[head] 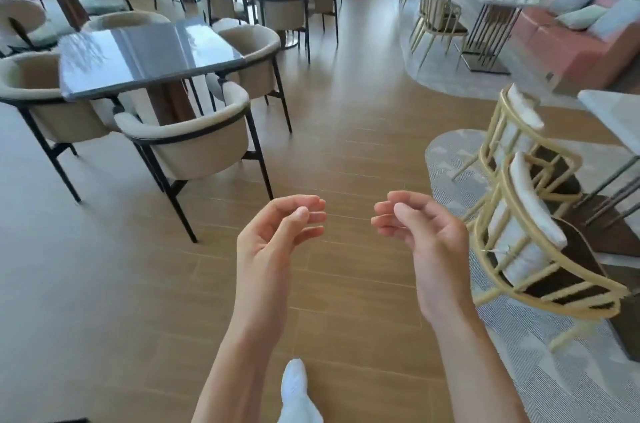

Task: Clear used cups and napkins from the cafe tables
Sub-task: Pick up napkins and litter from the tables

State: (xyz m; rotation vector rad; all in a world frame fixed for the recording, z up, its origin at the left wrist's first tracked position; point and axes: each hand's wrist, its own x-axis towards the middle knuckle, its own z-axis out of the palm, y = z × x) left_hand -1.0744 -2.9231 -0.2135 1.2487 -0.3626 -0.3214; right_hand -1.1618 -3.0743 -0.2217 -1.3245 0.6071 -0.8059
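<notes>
1. Your left hand [273, 235] is raised in the lower middle of the frame, palm turned inward, fingers loosely curled and grasping nothing.
2. Your right hand [419, 232] mirrors it just to the right, fingers also relaxed in a loose curl, with nothing in it. The two hands face each other with a gap between the fingertips.
3. Below them, at the bottom centre of the frame, a white shoe [294, 384] shows on the wooden floor [346, 131].
4. To the upper left of your hands stands a dark glossy table [145, 55], ringed by beige tub chairs [194, 138] on black legs. Its top shows only reflections.
5. At the right edge, two gold-framed chairs [530, 249] with white cushions sit on a grey patterned rug [446, 159], beside a pale table [613, 114].
6. Further tables fill the top of the frame; they are blurred, so you cannot tell whether any cup or napkin lies there. None shows on the nearer tops.
</notes>
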